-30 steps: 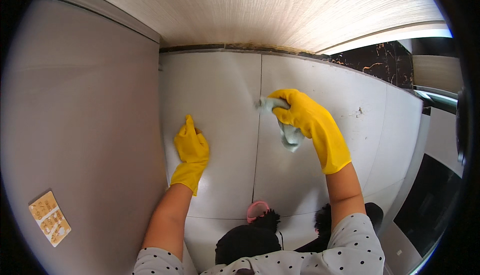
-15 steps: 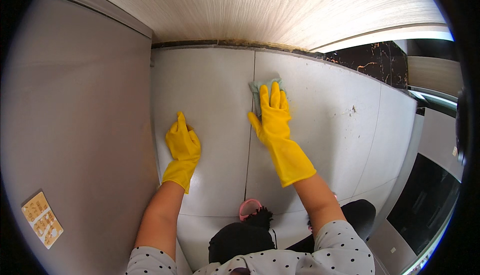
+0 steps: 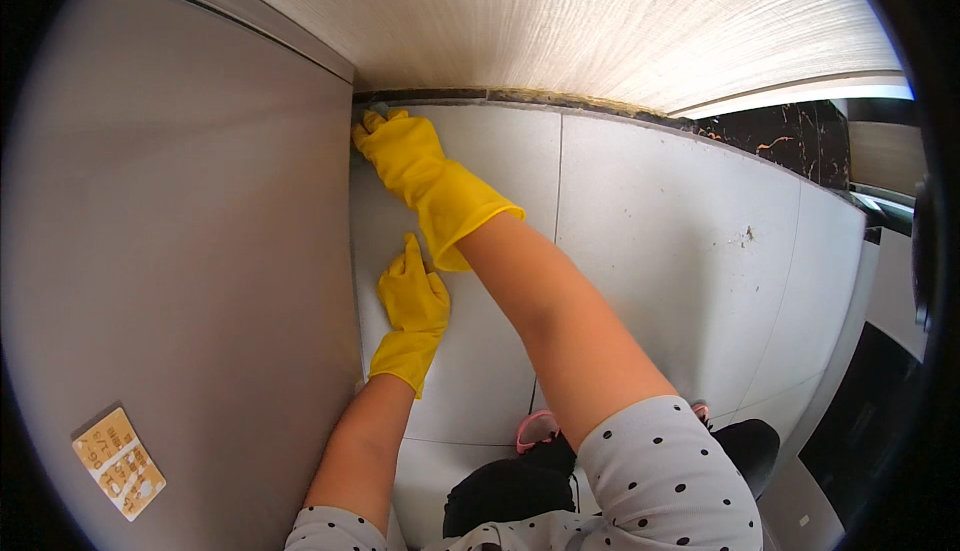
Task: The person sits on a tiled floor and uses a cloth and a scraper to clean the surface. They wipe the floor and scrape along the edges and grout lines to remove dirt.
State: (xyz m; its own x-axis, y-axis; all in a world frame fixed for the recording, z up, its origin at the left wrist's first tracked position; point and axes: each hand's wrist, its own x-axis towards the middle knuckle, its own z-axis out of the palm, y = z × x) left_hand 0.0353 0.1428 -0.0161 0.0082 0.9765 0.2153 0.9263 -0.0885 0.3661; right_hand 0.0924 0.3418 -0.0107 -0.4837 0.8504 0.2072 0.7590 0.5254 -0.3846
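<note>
Both of my hands wear yellow rubber gloves. My right hand (image 3: 402, 156) reaches across to the far left corner of the tiled floor, where the grey appliance side meets the baseboard. Its fingers are bent over a grey-green cloth (image 3: 380, 109), of which only a small edge shows past the fingertips. Nearer to me, my left hand (image 3: 412, 296) is against the floor close to the grey side panel. Its fingers are curled in, with one finger pointing forward, and nothing shows in it. The light grey floor tiles (image 3: 480, 351) lie under both hands.
The tall grey panel (image 3: 220, 231) walls off the left, with a gold-and-white sticker (image 3: 118, 463) on it. Ahead stands a pale wood-grain cabinet (image 3: 560, 31) above a dark, stained baseboard (image 3: 430, 97). Crumbs (image 3: 747, 237) lie on the right. A pink slipper (image 3: 537, 429) is near.
My right hand has swept from the middle of the floor to the far left corner with the cloth. My left hand keeps its pose. The view has shifted a little to the left.
</note>
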